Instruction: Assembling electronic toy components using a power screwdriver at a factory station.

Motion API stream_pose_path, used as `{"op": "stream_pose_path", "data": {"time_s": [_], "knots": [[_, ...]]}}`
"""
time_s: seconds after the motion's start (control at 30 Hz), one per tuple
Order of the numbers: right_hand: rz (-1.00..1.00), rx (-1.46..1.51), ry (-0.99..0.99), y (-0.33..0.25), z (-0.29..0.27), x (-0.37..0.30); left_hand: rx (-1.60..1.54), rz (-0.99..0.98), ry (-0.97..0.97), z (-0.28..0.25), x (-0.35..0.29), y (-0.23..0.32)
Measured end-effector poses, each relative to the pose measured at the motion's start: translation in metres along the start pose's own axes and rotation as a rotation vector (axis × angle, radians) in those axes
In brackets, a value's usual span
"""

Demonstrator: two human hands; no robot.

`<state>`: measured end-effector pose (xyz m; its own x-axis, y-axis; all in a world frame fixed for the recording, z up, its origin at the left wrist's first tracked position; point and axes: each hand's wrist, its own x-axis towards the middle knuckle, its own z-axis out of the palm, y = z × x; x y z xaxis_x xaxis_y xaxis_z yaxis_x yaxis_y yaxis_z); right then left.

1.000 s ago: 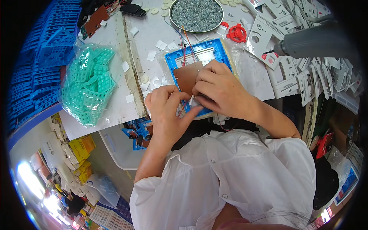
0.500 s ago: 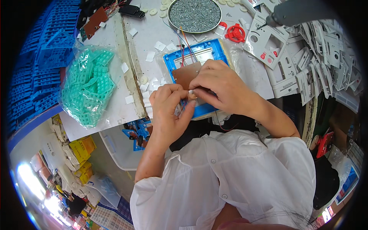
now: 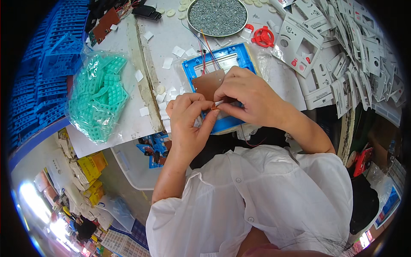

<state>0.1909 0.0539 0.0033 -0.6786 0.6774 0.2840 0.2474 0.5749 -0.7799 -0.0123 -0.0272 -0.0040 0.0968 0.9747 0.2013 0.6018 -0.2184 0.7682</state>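
Small assembly workshop bench.
Round tray of grey screws [image 3: 218, 16], stacked white plastic panels [image 3: 355, 47], bagged green parts [image 3: 99, 95], blue crates [image 3: 51, 64].

A single head-worn fisheye view looks steeply down from above the person's own chest, close to the left hand [image 3: 188, 120] and right hand [image 3: 252, 98]. It faces forward across the surface [image 3: 171, 38], whose far edge bends along the picture's top rim.

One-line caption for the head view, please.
Both hands, left hand and right hand, pinch a small white piece over a blue frame.
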Motion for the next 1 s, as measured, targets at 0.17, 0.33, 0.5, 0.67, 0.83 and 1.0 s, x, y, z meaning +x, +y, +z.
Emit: {"op": "stream_pose_path", "data": {"time_s": [0.17,0.33,0.5,0.67,0.83,1.0], "knots": [[-0.126,-0.106,-0.023,0.005,0.001,0.000,0.091,0.064,-0.019,-0.004,0.004,0.000],[-0.148,-0.169,-0.017,0.002,0.000,0.000,0.113,0.093,-0.004,-0.004,0.004,0.001],[-0.145,-0.178,-0.001,0.003,0.002,0.000,0.087,0.102,-0.019,-0.002,0.003,-0.001],[-0.096,-0.135,-0.003,0.004,-0.001,0.000,0.055,0.085,-0.056,-0.007,0.002,-0.001],[-0.076,-0.146,0.027,0.004,-0.001,0.000,0.012,0.001,-0.001,-0.002,0.002,0.005],[-0.065,-0.139,0.032,0.002,-0.001,0.000,0.007,-0.017,0.062,0.003,0.002,0.004]]}}
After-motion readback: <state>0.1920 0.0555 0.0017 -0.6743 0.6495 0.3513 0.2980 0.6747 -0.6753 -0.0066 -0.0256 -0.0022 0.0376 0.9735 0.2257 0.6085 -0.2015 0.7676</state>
